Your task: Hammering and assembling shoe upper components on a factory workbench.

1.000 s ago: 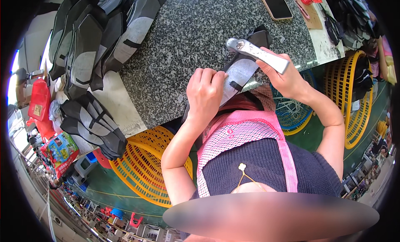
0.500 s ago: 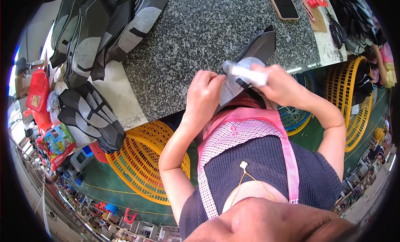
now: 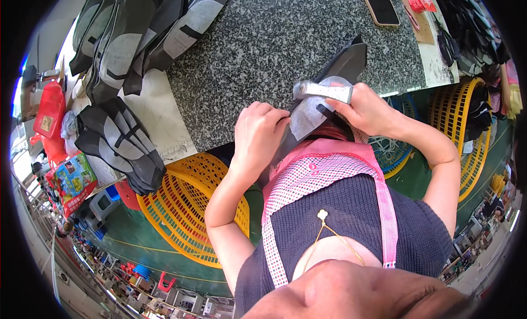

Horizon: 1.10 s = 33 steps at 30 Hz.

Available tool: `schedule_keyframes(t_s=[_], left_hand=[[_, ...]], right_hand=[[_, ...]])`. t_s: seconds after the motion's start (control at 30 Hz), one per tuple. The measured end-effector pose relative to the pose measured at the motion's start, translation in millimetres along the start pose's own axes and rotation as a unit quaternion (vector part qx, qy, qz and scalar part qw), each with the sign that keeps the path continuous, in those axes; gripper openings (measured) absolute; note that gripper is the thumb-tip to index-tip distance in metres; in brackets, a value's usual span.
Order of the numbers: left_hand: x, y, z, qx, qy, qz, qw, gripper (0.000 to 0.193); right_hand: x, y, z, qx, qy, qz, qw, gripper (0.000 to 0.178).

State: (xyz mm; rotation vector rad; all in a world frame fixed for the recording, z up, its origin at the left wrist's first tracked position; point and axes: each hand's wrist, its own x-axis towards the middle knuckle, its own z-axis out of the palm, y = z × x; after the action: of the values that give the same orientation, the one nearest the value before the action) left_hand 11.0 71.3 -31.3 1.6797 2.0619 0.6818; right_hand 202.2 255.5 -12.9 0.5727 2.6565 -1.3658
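My left hand [image 3: 258, 135] has its grip closed on the near edge of a grey and black cut piece [image 3: 321, 102], fingers curled over it. My right hand [image 3: 365, 108] has its grip wrapped around a silver hand tool [image 3: 323, 91], whose body lies across the top of the piece. The piece runs from between my two grips up and away to a dark pointed end that lies over the edge of the speckled counter [image 3: 274, 50]; its lower part hangs off the counter edge against my pink apron [image 3: 324, 165].

Beyond my left grip, far across the counter, lies a stack of similar grey and black pieces [image 3: 143, 34]; a second stack [image 3: 123, 140] sits to the left of that grip on a pale board. Below my left grip stands a yellow basket [image 3: 186, 209]. Beyond my right grip a phone [image 3: 380, 6] lies on the counter, well apart. To the right of that grip is another yellow basket [image 3: 464, 138].
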Motion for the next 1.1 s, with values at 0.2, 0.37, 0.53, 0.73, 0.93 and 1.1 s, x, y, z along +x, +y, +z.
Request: schedule_keyframes(t_s=[0.2,0.37,0.53,0.73,0.93,1.1], left_hand=[[-16.7,0.0,16.1,0.017,0.073,0.063,0.995,0.021],[-7.9,-0.5,24.5,0.024,0.094,0.091,0.991,0.027],[38.7,9.0,41.4,0.045,0.139,0.119,0.982,0.025],[52.2,9.0,14.5,-0.040,0.050,0.019,0.998,0.009],[40.0,7.6,26.7,0.075,0.068,0.138,0.985,0.021],[35.1,8.4,29.4,0.145,0.077,0.174,0.971,0.024]], right_hand=[[-6.2,-18.3,4.9,0.081,0.042,-0.083,0.992,0.013],[-0.1,-4.5,-5.7,0.013,0.070,-0.011,0.997,0.011],[-6.2,-7.3,-20.4,0.030,0.119,0.046,0.991,0.020],[-4.8,6.8,-19.2,-0.054,0.071,0.025,0.996,0.019],[-14.5,1.8,-19.2,0.073,0.101,0.011,0.992,0.019],[-10.9,2.3,-22.1,0.018,0.093,0.005,0.995,0.018]])
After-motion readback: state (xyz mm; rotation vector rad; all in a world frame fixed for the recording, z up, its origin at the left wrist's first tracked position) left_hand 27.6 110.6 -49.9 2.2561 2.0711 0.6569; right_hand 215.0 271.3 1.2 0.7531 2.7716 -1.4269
